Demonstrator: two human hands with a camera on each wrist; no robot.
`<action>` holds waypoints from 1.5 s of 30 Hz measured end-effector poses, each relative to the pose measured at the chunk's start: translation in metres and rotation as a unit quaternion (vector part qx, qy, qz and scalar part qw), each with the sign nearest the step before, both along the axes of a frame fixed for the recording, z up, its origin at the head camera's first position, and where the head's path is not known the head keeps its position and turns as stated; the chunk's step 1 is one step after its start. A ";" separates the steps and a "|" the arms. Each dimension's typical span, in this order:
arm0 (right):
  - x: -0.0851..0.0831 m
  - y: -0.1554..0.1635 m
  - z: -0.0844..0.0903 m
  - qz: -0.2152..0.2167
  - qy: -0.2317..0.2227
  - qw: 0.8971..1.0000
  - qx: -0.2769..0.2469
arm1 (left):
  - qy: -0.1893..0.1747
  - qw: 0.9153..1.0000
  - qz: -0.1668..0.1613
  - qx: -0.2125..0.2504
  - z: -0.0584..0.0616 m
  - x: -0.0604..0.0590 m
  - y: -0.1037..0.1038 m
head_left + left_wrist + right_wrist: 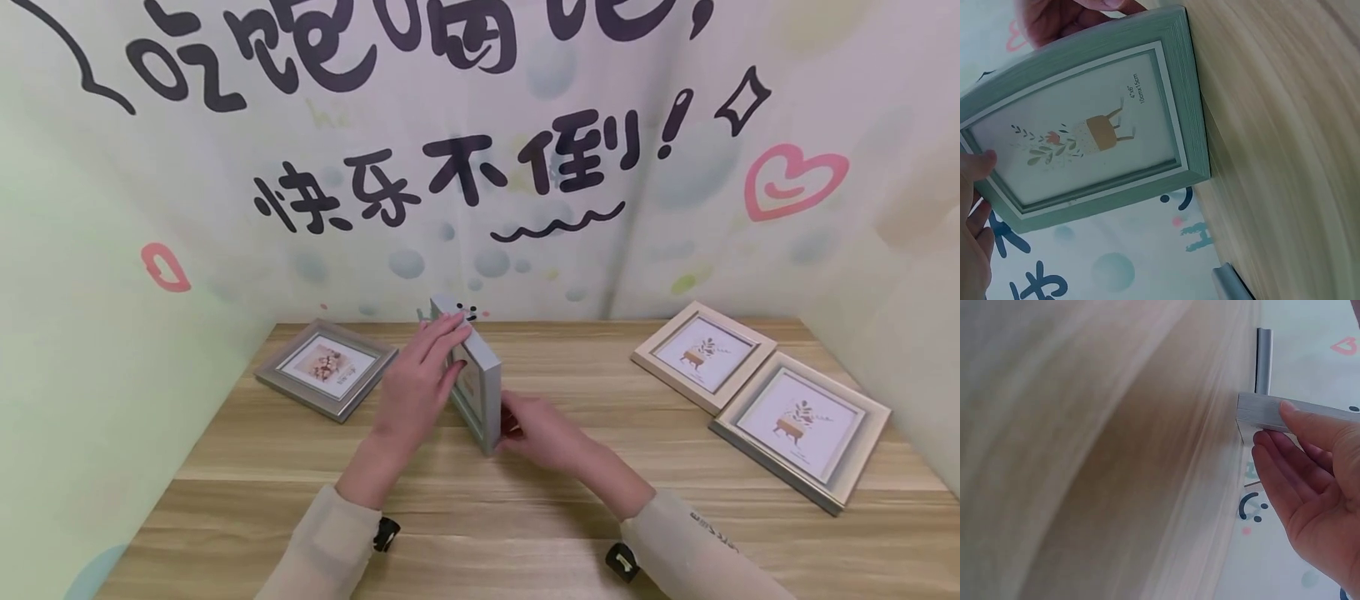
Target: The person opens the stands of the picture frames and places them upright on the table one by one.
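Observation:
A grey-green picture frame (491,404) stands upright on the tabletop, turned almost edge-on in the head view. Its front, with a printed plant picture and a size label, faces the left wrist camera. My left hand (412,379) grips it by the upper part, thumb on the front face and fingers over the far side. Low on the near edge, my right hand (543,429) holds the same frame. In the right wrist view the right thumb (1288,412) lies on the frame's side and the fingers curl behind it.
At the back left lies a grey-brown picture frame (363,392). Two light gold frames, one farther back (652,352) and one nearer (862,429), lie touching at the right. Behind the wooden table (480,533) hangs a printed backdrop (420,267) with dark lettering.

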State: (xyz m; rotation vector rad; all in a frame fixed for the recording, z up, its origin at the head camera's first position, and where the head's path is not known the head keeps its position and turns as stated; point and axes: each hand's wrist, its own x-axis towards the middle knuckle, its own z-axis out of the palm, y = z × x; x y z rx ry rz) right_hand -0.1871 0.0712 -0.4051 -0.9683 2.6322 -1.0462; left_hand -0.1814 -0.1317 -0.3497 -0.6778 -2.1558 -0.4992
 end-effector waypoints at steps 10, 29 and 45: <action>0.006 -0.001 0.004 0.034 -0.032 0.999 -0.013 | -0.014 0.996 -0.074 0.050 0.000 -0.005 -0.016; -0.021 -0.002 0.037 -0.062 0.008 0.996 -0.069 | -0.016 0.988 -0.121 0.098 0.000 -0.016 -0.024; -0.046 -0.035 0.037 -0.051 0.034 0.997 -0.040 | -0.016 0.984 -0.143 0.110 0.002 -0.018 -0.029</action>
